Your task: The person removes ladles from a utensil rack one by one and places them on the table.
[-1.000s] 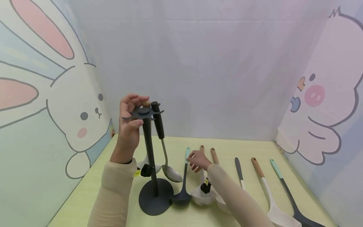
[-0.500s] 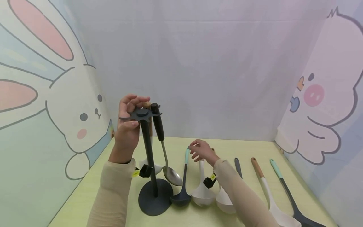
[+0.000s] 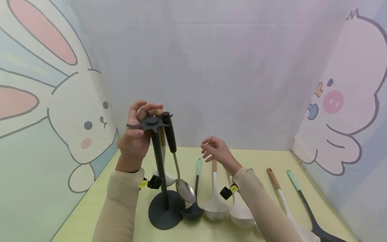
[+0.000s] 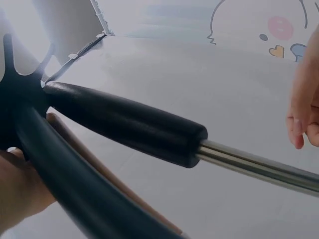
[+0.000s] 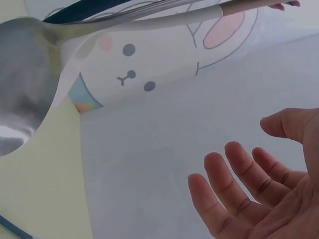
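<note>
My left hand (image 3: pixel 131 148) holds the hooked top of a black utensil stand (image 3: pixel 157 151), thumb on the near side, fingers behind. A steel serving spoon (image 3: pixel 185 191) hangs from one hook by its black handle (image 4: pixel 127 122). Behind the pole hangs a white utensil with a wooden handle (image 3: pixel 162 136); the pole partly hides its head. My right hand (image 3: pixel 220 154) is raised over the table with loosely bent fingers and nothing in it, as the right wrist view shows. Below it lie a dark ladle with a mint handle (image 3: pixel 198 168) and a white ladle (image 3: pixel 215 210).
Another white ladle (image 3: pixel 242 216) lies partly under the right forearm. Farther right are a white utensil with a wooden handle (image 3: pixel 273 178) and a dark one with a mint handle (image 3: pixel 293 179). Patterned cloth walls enclose the pale table (image 3: pixel 257 156) at the back and sides.
My right hand has risen away from the ladle handles, uncovering them. The hanging spoon has shifted slightly down and right. My left hand stays at the stand's top.
</note>
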The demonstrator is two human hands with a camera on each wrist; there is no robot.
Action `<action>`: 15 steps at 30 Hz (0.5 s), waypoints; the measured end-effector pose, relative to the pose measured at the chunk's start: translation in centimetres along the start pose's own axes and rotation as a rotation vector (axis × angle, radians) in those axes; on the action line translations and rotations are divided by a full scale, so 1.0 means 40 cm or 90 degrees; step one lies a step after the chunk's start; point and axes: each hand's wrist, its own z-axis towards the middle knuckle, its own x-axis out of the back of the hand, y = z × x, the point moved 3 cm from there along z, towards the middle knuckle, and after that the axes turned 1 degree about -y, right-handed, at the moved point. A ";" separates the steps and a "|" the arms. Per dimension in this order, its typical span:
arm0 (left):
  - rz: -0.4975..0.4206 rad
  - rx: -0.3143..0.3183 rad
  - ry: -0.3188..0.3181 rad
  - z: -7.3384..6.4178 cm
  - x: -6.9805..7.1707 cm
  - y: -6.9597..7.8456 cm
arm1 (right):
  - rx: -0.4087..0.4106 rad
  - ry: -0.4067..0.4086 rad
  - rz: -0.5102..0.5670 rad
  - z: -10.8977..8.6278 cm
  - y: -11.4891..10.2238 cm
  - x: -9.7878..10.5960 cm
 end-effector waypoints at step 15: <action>-0.106 0.093 -0.015 0.012 0.011 -0.010 | 0.163 -0.213 -0.032 -0.063 -0.092 -0.069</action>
